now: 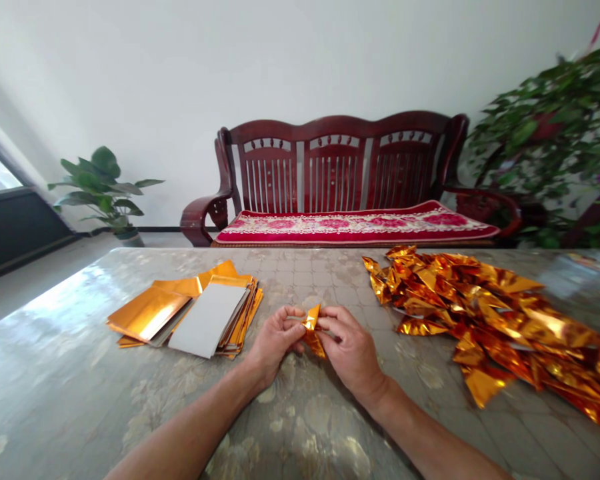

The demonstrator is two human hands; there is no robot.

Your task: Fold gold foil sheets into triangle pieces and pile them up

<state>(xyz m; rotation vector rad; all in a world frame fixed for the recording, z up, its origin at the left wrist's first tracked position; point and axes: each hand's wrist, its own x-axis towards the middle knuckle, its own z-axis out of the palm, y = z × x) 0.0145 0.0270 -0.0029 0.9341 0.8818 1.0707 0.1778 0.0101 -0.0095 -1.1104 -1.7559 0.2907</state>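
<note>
Your left hand [275, 340] and right hand [350, 350] both pinch the small gold foil piece [313, 330] just above the tabletop [55, 373]. It looks light, thin and slippery, so hold its folded edges gently.

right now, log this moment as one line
hands: left hand and right hand both pinch gold foil piece | left side: flat foil sheet stack | right side: folded foil pile | surface: table
</note>
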